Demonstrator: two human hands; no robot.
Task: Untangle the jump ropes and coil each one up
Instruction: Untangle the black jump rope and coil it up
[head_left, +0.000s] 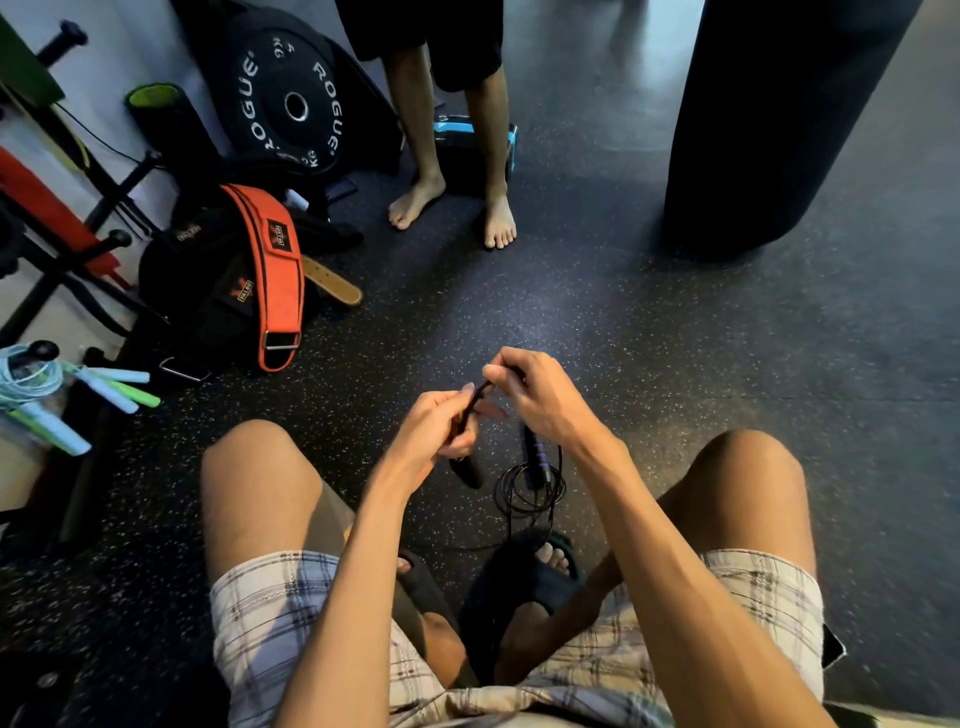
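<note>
Two hands meet between a seated person's bare knees in the head view, both working on a black jump rope (475, 401). The left hand (436, 428) has its fingers curled round one dark handle (466, 470), whose long axis runs on a diagonal, its butt low and near the person, its tip pointing up and to the right. The right hand (537, 397) pinches that tip between thumb and fingertips. A second handle (537, 457), ringed with purple bands, hangs below the right hand, nearly upright in the picture. Thin black cord (530, 491) dangles in loose loops under it, above the person's sandalled feet. Pale blue and green jump ropes (57, 387) lie at far left on the speckled floor (649, 322), their handles pointing right. An orange belt (270, 270), a weight plate (291, 106) and another person's bare feet (452, 208) fill the background.
</note>
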